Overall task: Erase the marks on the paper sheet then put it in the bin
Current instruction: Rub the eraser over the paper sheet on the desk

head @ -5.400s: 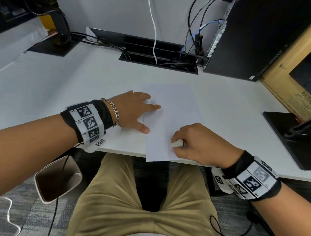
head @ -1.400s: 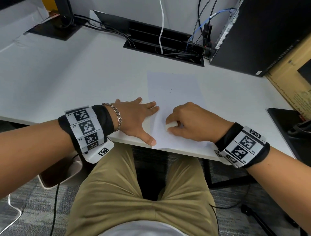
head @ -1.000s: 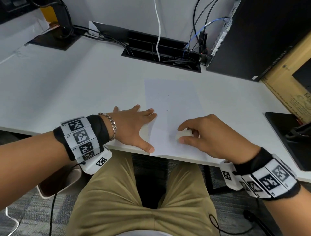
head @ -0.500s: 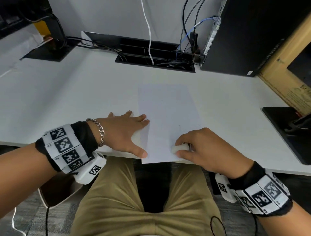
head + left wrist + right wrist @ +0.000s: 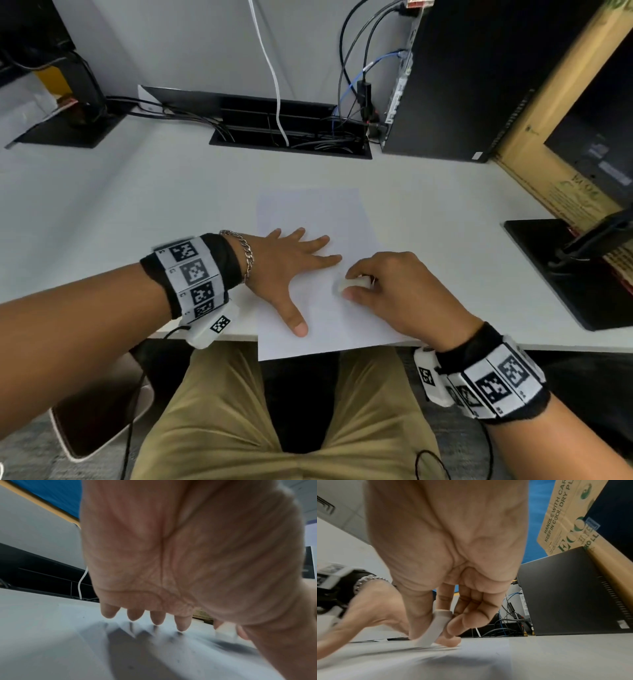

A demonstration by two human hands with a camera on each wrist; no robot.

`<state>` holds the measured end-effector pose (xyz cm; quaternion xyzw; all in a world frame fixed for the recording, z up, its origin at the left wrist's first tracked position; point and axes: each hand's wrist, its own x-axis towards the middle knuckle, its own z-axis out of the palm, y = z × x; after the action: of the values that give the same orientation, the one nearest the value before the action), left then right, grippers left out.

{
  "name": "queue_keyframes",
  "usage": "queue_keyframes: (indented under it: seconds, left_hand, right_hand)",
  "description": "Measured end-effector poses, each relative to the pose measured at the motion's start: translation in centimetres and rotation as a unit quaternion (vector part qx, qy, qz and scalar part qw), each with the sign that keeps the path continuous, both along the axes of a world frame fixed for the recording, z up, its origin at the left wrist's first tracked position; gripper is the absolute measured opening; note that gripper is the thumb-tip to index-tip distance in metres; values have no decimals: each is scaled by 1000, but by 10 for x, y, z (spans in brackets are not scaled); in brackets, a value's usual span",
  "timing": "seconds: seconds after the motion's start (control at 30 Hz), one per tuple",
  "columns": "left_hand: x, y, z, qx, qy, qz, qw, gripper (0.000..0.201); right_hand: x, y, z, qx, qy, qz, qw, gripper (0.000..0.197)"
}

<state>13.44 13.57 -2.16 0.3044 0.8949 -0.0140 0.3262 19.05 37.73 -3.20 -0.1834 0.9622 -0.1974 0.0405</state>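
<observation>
Firmly pinched eraser (image 5: 352,284) — right hand (image 5: 400,291), paper sheet (image 5: 318,219)

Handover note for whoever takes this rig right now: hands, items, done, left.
Left hand: open, fingers spread, pressing flat on the white paper sheet.
Right hand: pinches the small white eraser, its tip against the sheet.
Sheet lies flat on the white desk, near edge overhanging.
Grey bin stands on the floor, lower left.
Done: erasing under way; marks too faint to judge.
Left: finish erasing, bin the sheet.
</observation>
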Motion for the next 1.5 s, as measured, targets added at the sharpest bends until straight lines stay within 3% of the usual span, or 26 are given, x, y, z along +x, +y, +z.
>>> queue_keyframes:
  seconds: [0.23,0.43,0.6,0.77,0.93,1.1,1.27,1.5]
  left_hand:
    - [0,3,-5,-26,3,-3,1000,143]
    - [-3,2,-10,-28,-1,-4,1000,144]
    - [-5,3,-11,-41,5,-7,999,145]
    - [-5,2,-13,-46,-1,-5,999,145]
    - [-7,2,-15,-43,-1,-10,999,146]
    - [-7,2,-15,-47,0,-9,999,146]
    - [-7,1,-15,-44,0,-10,999,146]
    - [-4,3,-11,-55,4,-9,998,144]
  right_hand:
    - [-6,-16,-8,13,-13,-29,999,33]
    - [3,-20,-7,14,-48,25,998,35]
    - [-5,-23,-10,19,-3,-24,1000,33]
    - [6,-30,-4,35,-77,4,996,34]
    - [-1,-33,-6,38,-18,-42,998,35]
    - [9,-32,-2,37,-77,-1,996,34]
    - [0,-33,-5,28,-24,-46,998,35]
    - [4,-25,1,14,-70,-2,997,30]
